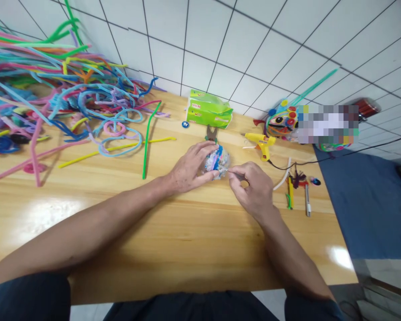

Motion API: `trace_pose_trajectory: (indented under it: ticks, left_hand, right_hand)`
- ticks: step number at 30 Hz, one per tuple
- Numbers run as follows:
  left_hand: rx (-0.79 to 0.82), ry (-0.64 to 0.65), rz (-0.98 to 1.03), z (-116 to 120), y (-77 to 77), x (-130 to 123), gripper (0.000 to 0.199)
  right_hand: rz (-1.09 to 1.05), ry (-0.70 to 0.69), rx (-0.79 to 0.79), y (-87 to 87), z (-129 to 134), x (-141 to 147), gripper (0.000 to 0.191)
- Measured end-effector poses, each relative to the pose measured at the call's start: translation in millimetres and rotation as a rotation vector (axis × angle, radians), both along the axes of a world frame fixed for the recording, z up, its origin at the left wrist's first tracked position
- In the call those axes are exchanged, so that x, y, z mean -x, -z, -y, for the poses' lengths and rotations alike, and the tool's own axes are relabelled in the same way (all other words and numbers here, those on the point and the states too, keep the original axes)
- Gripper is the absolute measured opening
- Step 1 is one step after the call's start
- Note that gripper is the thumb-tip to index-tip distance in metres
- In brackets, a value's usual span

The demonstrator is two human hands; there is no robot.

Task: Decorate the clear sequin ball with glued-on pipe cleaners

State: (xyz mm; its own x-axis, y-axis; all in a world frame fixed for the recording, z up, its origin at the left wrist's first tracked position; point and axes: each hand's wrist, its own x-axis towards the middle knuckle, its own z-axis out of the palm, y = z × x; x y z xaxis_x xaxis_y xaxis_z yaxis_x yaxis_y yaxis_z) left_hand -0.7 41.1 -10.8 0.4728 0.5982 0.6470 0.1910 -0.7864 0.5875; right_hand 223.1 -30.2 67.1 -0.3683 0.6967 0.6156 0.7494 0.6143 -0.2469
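Observation:
A small round ball (pixel 222 159), clear with blue, white and pink bits, rests on the wooden table (pixel 187 227) in front of me. My left hand (pixel 194 168) curves around its left side, fingers above and thumb below, holding it. In my right hand (pixel 252 185) is a thin metal tool (pixel 236 174), pinched between thumb and fingers. The tool's tip meets the ball's right side. Just behind the ball stand pliers (pixel 212 133) with their jaws apart, their handles partly hidden by my left hand.
Tangled pipe cleaners (pixel 87 98) cover the left back. A green tissue pack (pixel 209 110) sits by the tiled wall. A yellow glue gun (pixel 261 143) with a black cord, decorated balls (pixel 282 120), a yellow stick (pixel 290 191) and a white pen-like tool (pixel 308 200) lie right.

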Motion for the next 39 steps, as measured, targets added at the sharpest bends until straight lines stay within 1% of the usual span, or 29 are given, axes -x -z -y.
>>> trace_pose_trajectory:
  ticks: [6,11,18,22,26,34,39]
  left_hand:
    - [0.006,-0.001,-0.011,0.3,0.0,0.3,0.068]
    - [0.032,0.003,-0.013,0.2,0.2,0.6,0.069]
    - [0.026,-0.01,-0.005,-0.3,0.5,-0.9,0.067]
    - [0.041,-0.003,-0.009,-0.4,0.2,-0.6,0.068]
    - [0.031,-0.009,-0.013,0.0,-0.2,-0.3,0.068]
    - [-0.015,-0.008,-0.004,-0.4,0.8,-0.9,0.067]
    - [-0.009,-0.011,-0.012,-0.3,0.3,-1.1,0.067]
  right_hand:
    - [0.027,0.029,0.011,4.6,1.2,0.9,0.018]
    - [0.055,0.039,-0.026,5.6,1.2,0.9,0.019]
    - [-0.022,0.023,-0.029,8.8,1.2,2.9,0.021]
    - [-0.043,0.056,0.01,8.1,3.3,4.6,0.018]
    - [-0.07,0.056,0.034,6.0,4.2,6.1,0.018]
    - [-0.062,0.06,-0.017,5.3,1.5,6.6,0.016]
    - [-0.056,0.038,-0.017,7.1,1.2,5.9,0.018]
